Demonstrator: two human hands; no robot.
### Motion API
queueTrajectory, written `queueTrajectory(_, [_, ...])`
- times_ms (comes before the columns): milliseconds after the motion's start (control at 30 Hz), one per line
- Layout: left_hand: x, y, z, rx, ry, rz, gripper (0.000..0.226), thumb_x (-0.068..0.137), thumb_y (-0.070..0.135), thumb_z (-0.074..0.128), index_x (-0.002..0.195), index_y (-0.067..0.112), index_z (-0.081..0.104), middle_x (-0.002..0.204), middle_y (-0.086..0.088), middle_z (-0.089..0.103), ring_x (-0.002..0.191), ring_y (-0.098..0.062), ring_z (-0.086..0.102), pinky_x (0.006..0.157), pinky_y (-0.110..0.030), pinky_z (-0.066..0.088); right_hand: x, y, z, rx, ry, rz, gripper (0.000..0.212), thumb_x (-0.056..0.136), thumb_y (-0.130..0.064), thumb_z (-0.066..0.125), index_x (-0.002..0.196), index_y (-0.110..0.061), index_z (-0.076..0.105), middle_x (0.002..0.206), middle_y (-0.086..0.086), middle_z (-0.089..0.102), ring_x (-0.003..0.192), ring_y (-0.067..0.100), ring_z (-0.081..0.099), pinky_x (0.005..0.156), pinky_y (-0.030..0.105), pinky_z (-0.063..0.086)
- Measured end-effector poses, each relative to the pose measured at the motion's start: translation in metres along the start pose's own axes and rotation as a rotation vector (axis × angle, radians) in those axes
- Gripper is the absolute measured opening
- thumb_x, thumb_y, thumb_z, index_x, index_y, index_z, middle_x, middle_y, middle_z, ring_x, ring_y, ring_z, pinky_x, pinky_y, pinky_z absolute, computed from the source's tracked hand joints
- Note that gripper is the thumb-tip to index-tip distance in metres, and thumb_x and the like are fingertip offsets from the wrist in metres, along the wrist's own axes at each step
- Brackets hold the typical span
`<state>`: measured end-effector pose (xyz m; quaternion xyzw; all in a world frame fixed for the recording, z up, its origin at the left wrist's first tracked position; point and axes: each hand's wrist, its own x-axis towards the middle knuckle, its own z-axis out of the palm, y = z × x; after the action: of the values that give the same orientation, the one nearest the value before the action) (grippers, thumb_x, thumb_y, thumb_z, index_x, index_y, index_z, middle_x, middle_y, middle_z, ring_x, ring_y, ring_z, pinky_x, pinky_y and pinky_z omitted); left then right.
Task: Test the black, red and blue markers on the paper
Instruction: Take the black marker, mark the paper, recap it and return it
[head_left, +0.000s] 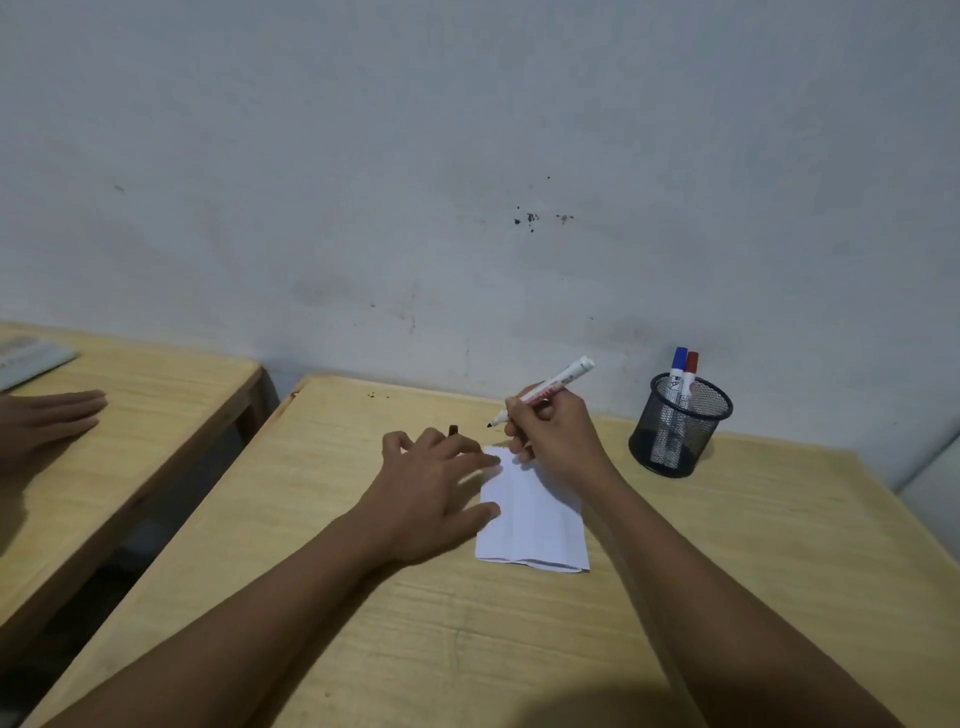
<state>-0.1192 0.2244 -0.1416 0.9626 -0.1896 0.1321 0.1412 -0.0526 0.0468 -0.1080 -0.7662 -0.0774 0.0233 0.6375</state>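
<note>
A white sheet of paper (535, 519) lies on the wooden desk (753, 545). My right hand (556, 434) grips the uncapped black marker (558, 387), a white barrel with its black tip pointing down-left just beyond the paper's far edge. My left hand (436, 486) rests flat on the paper's left edge with the marker's black cap (453, 431) held between its fingers. The blue marker (677, 371) and red marker (690, 374) stand capped in a black mesh cup (675, 431) to the right.
A pale wall runs right behind the desk. A second wooden desk (130, 415) stands to the left across a gap, with another person's hand (47, 421) flat on it and a grey object (31, 358) at its far edge.
</note>
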Motion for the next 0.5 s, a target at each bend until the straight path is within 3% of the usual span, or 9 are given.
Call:
queueTrajectory(167, [0.0, -0.007, 0.0, 0.091, -0.163, 0.04, 0.056, 0.088, 0.07, 0.035, 0.135, 0.043, 0.051, 0.145, 0.019, 0.049, 0.127, -0.014, 0.042, 0.091, -0.045, 0.028, 0.01, 0.021, 0.008, -0.077, -0.02, -0.007, 0.014, 0.098, -0.014, 0.059, 0.093, 0.0, 0.061, 0.063, 0.002, 0.066, 0.055, 0.016, 0.058, 0.051, 0.03, 0.048])
queueTrajectory(333, [-0.005, -0.009, -0.002, 0.094, -0.286, 0.018, 0.071, 0.086, 0.077, 0.03, 0.147, 0.042, 0.033, 0.158, 0.016, 0.031, 0.138, -0.014, 0.026, 0.101, -0.053, 0.025, 0.009, 0.038, 0.009, -0.174, 0.04, -0.075, 0.013, 0.099, -0.021, 0.061, 0.095, -0.009, 0.064, 0.076, 0.0, 0.072, 0.063, 0.007, 0.068, 0.061, 0.023, 0.054])
queueTrajectory(500, [-0.007, -0.008, -0.002, 0.09, -0.417, -0.014, 0.074, 0.088, 0.076, 0.023, 0.153, 0.043, 0.01, 0.163, 0.015, 0.01, 0.146, -0.011, 0.003, 0.112, -0.069, 0.008, 0.014, 0.045, 0.009, -0.202, 0.029, -0.109, 0.014, 0.099, -0.024, 0.061, 0.095, -0.011, 0.066, 0.081, 0.003, 0.074, 0.067, 0.009, 0.07, 0.062, 0.02, 0.053])
